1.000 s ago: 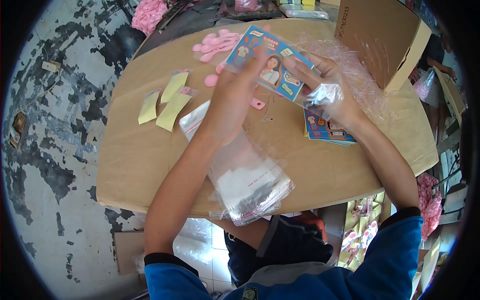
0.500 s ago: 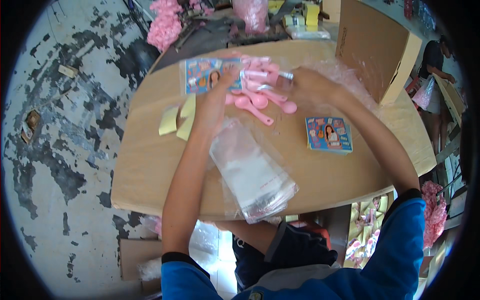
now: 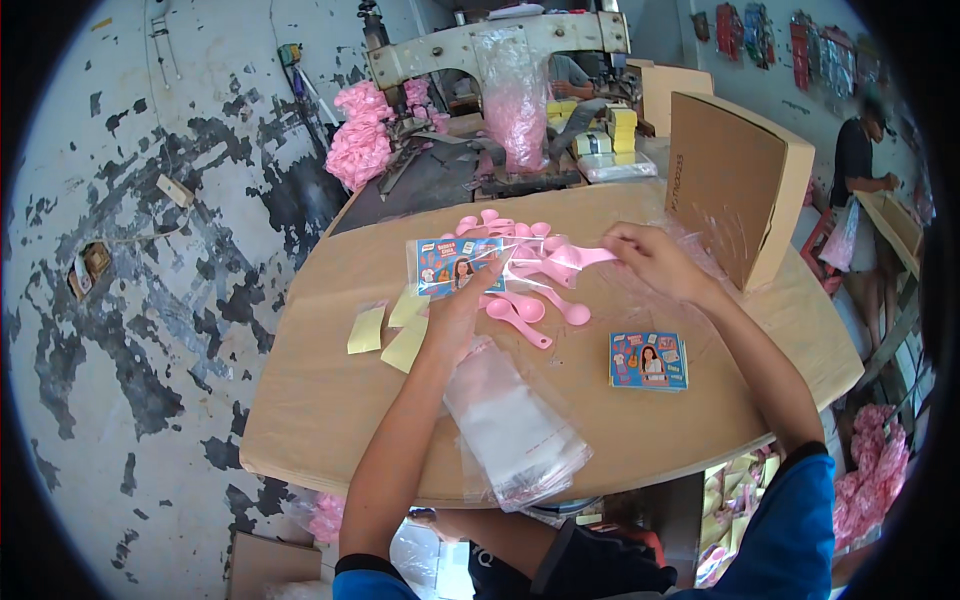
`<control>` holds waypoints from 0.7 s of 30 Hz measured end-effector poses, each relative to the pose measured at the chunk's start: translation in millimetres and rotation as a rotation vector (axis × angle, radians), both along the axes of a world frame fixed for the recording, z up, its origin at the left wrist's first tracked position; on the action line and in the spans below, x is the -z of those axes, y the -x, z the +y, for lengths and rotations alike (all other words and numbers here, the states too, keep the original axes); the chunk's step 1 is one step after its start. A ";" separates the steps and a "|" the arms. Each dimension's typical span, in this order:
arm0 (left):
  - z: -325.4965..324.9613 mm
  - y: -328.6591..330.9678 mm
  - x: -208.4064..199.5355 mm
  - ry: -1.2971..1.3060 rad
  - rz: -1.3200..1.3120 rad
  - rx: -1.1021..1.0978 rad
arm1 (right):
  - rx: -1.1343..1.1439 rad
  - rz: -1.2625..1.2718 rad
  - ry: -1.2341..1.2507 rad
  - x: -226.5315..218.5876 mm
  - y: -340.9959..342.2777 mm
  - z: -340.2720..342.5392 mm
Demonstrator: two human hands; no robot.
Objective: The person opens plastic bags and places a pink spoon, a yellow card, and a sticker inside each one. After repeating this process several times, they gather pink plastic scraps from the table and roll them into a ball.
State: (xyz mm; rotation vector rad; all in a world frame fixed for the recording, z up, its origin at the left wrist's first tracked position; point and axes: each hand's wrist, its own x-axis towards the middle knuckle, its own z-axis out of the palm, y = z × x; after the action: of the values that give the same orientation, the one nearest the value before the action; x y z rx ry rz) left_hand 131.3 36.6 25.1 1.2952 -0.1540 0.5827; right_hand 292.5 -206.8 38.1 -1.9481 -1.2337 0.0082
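My left hand (image 3: 464,302) pinches a clear plastic bag (image 3: 515,246) with a blue printed card (image 3: 440,268) inside. To its right, my right hand (image 3: 652,262) grips the handle of a pink measuring spoon (image 3: 596,255). This spoon's bowl end lies at the bag's right end; whether it is inside I cannot tell. Beneath and behind the bag lie several loose pink spoons (image 3: 518,322). A stack of clear bags (image 3: 520,430) rests on the brown-covered table nearest me. On the right is a stack of blue cards (image 3: 648,361).
Pale yellow folded papers (image 3: 367,328) lie left of the spoons. A tall cardboard box (image 3: 735,190) stands at the table's right rear. Behind the table are a large machine (image 3: 590,35) and a pink-filled bag (image 3: 522,120). Another person (image 3: 858,155) stands far right.
My head view has tilted up, bringing the machine into sight. My right hand has drawn a little away from the bag's end, and the pink spoon in it now shows clearly.
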 end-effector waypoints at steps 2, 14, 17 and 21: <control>-2.0 -6.1 1.2 0.089 0.000 0.065 | 0.041 0.186 -0.100 -3.8 12.9 -20.7; -44.2 -6.4 15.9 -0.020 0.089 0.424 | 0.059 -0.157 -0.502 -31.6 68.5 -33.6; -50.7 -11.8 13.6 -0.062 0.149 0.183 | 0.279 -0.508 -0.504 -50.0 60.9 -56.2; -51.6 -11.7 20.3 -0.352 0.129 -0.086 | 0.338 -0.488 -0.224 -49.8 64.9 -52.8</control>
State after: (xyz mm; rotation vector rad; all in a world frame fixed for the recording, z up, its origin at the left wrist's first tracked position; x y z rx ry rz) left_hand 143.0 -15.0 4.8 1.6829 -0.0966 0.5591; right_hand 227.6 -259.6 87.9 -1.9928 -1.1223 -0.7842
